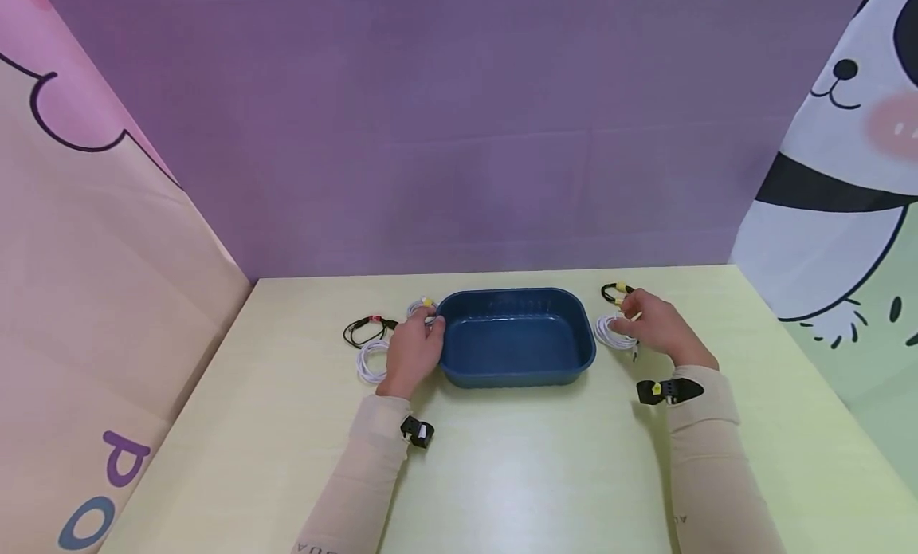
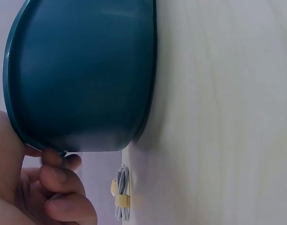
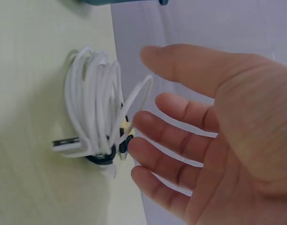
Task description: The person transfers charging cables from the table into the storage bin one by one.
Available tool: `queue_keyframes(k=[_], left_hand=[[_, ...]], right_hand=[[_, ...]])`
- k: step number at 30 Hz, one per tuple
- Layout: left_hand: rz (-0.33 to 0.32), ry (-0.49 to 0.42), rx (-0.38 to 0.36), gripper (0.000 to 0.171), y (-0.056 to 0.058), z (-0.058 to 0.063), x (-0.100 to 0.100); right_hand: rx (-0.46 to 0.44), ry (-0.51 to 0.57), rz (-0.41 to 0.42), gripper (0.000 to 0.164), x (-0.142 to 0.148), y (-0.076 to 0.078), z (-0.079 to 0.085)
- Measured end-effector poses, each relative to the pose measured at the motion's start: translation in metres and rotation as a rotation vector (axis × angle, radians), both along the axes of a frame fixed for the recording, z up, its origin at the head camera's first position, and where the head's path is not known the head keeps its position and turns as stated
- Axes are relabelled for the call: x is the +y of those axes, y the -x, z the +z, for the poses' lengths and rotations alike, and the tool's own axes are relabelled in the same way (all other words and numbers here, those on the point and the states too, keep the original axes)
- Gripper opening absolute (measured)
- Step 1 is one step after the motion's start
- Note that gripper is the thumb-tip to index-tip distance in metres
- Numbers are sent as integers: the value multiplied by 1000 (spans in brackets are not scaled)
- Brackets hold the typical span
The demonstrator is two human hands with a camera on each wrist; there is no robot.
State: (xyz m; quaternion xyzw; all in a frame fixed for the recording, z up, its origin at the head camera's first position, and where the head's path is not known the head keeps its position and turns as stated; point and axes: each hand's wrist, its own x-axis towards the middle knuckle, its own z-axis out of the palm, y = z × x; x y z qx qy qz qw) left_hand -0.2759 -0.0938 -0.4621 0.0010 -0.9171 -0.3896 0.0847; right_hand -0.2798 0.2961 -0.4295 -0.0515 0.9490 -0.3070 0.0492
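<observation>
A blue plastic basin [image 1: 518, 379] stands on the table with its wide mouth up. At its left end my left hand [image 1: 417, 343] pinches the rim, thumb and index finger at the edge, other fingers bent below. My right hand [image 1: 656, 324] hovers with fingers spread beside a coiled white cable [image 3: 94, 103], holding nothing. That cable has a black tie and a metal plug end. Just behind it lies a black cable with yellow bands [image 1: 612, 289]. A grey cable with a yellow tie [image 2: 123, 197] lies beyond my left fingers.
Left of the left hand lie a black cable with a red tie [image 1: 361, 328] and a coiled white cable [image 1: 370, 363]. The pale table [image 1: 531, 466] ends at a purple backdrop [image 1: 488, 139]. Printed cloth panels rise at both sides.
</observation>
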Motion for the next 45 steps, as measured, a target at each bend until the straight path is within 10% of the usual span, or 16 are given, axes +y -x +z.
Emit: queue_keyframes(k=[45], left_hand=[[3, 0, -14, 43, 1, -5, 3]], right_hand=[[94, -170, 168, 29, -2, 10, -23]])
